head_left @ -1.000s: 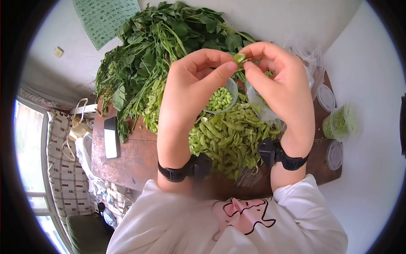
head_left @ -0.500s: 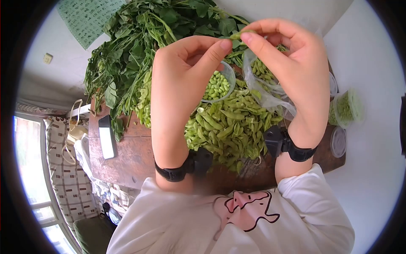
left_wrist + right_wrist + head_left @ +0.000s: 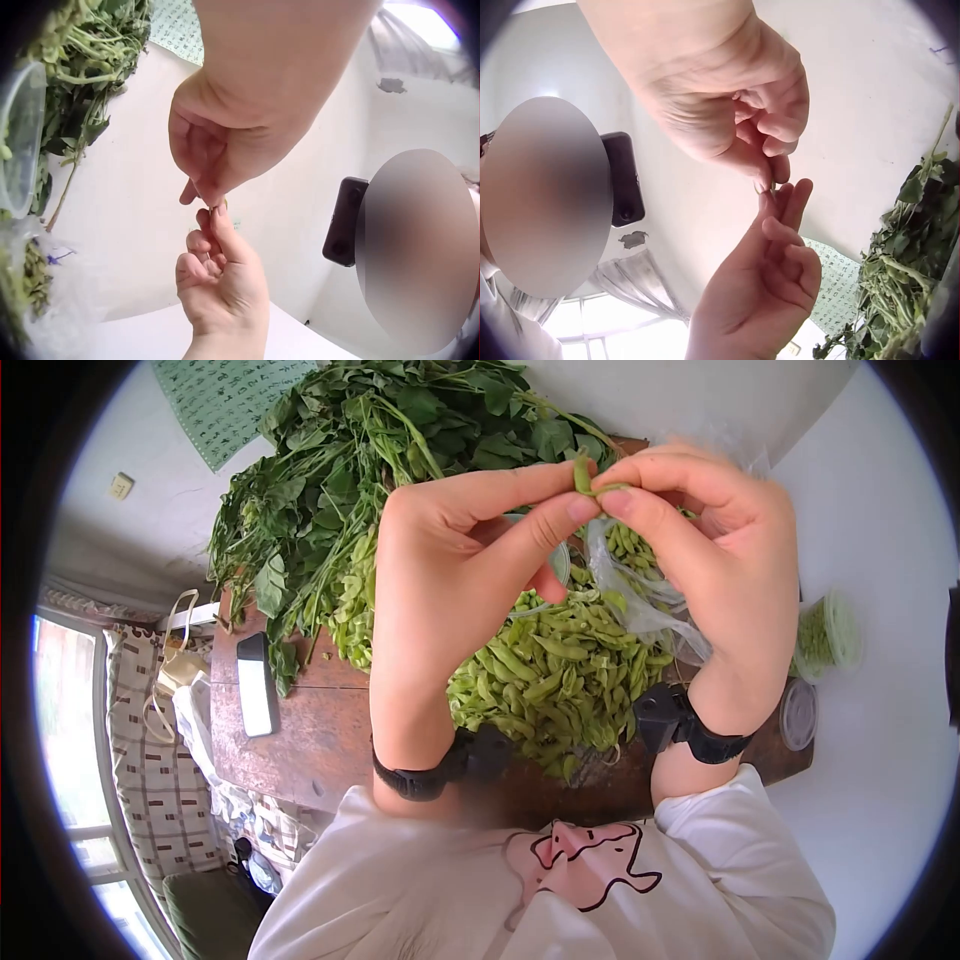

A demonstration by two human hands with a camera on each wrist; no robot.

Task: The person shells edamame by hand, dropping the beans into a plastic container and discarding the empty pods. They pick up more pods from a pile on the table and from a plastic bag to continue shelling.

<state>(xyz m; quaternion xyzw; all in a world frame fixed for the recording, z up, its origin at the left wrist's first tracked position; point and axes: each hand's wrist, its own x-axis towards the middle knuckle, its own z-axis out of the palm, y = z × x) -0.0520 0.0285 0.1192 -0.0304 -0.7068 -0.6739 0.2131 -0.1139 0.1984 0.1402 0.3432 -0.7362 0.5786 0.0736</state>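
A green soybean pod (image 3: 583, 475) is raised over the table between both hands' fingertips. My left hand (image 3: 425, 580) pinches it with thumb and index finger, the other fingers loosely bent below. My right hand (image 3: 730, 540) pinches the pod's other end, thumb and index fingertip meeting the left hand's. In the wrist views the fingertips cover nearly all of the pod. Under my left hand stands a clear bowl (image 3: 564, 568) of shelled green beans, mostly hidden by that hand. A heap of pods (image 3: 545, 680) lies in front of the bowl.
Leafy bean stalks (image 3: 330, 490) are piled at the back left. A clear plastic bag (image 3: 655, 622) with pods lies right of the heap. On the right are a tub of green bits (image 3: 825, 635) and a round lid (image 3: 798, 715). A phone (image 3: 256, 685) rests on the wooden table (image 3: 320, 750) at left.
The hands rose and came down again, ending further right. My left hand now covers most of the bowl. The pod's free end points up between the fingertips.
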